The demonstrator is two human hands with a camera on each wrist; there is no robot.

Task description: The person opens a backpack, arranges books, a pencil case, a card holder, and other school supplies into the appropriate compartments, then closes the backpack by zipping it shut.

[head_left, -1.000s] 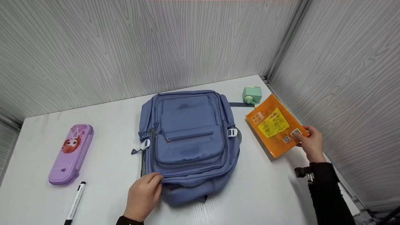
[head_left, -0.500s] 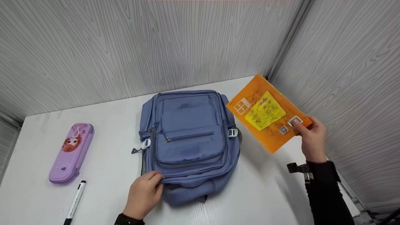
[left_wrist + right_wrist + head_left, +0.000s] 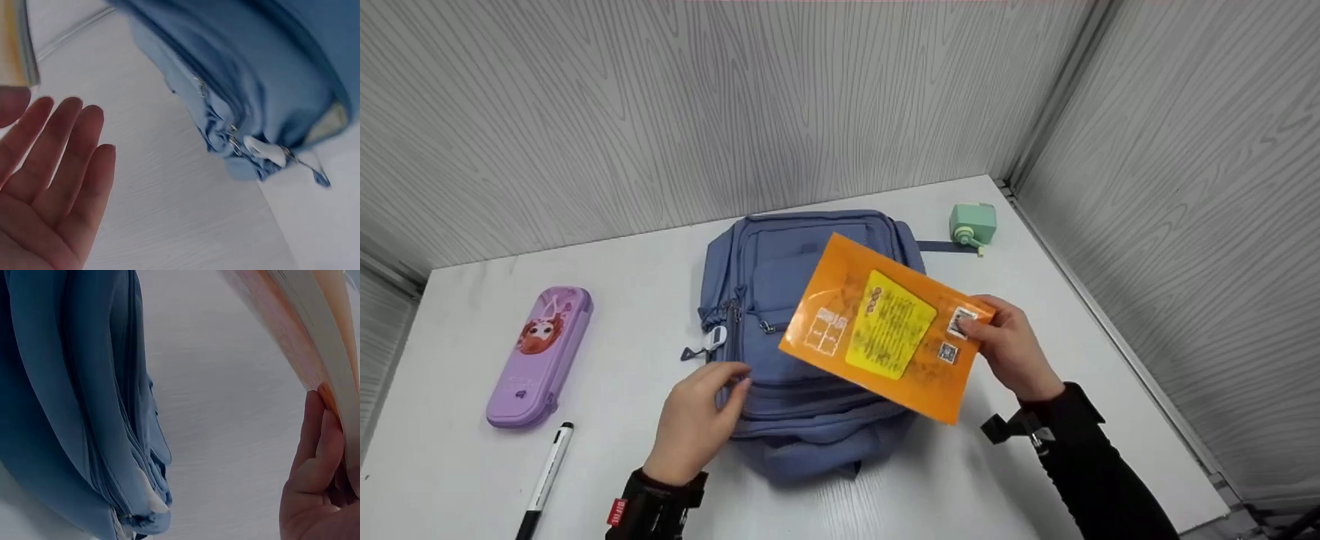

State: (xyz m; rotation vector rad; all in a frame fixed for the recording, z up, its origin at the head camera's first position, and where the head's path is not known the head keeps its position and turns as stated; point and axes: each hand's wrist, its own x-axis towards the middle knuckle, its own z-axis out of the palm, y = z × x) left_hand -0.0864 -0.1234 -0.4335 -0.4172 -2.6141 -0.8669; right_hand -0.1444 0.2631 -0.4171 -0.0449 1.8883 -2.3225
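Head view: right of centre, the right hand (image 3: pixel 1014 351) is pinching an orange book (image 3: pixel 885 326) above the blue backpack (image 3: pixel 810 416); lower left of centre, the left hand (image 3: pixel 691 420) is hanging loose. Left wrist: straight fingers (image 3: pixel 90 191) are showing lower left. Right wrist: the book is rising upper right.

Small booth or work bay, by look of it; whether inside lab, office or home, cannot tell from here. White table (image 3: pixel 619 322) set into corner. Grey wood-grain walling on three sides: back panel (image 3: pixel 697 97), right panel (image 3: pixel 1192 187), left panel (image 3: pixel 376 337) just showing. Metal strip (image 3: pixel 1059 90) down corner joint, more like partition than house wall. School stuff about: backpack (image 3: pixel 776 285), book (image 3: pixel 892 322), pencil case (image 3: pixel 529 379), marker (image 3: pixel 547 469). Black wrist gear (image 3: pixel 656 504) on person suggests recording station.
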